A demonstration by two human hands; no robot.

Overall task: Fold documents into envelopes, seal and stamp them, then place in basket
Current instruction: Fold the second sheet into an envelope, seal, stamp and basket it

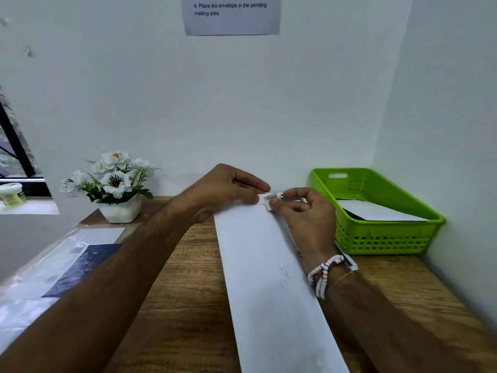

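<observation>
A long white envelope (269,278) lies flat on the wooden surface (183,292), running from the near edge toward the wall, with faint pencil marks midway along it. At its far end both hands meet. The left hand (228,187) and the right hand (304,211), beaded bracelets (322,275) at its wrist, each pinch a small printed stamp (270,197) between thumb and fingertips, just over the envelope's far right corner. On the left lies a plastic-wrapped packet (53,265), with a white pot of artificial flowers (121,208) beyond it. At far right a green basket (390,238) in the corner holds white paper (376,211). A printed notice (231,14) hangs on the wall above.
</observation>
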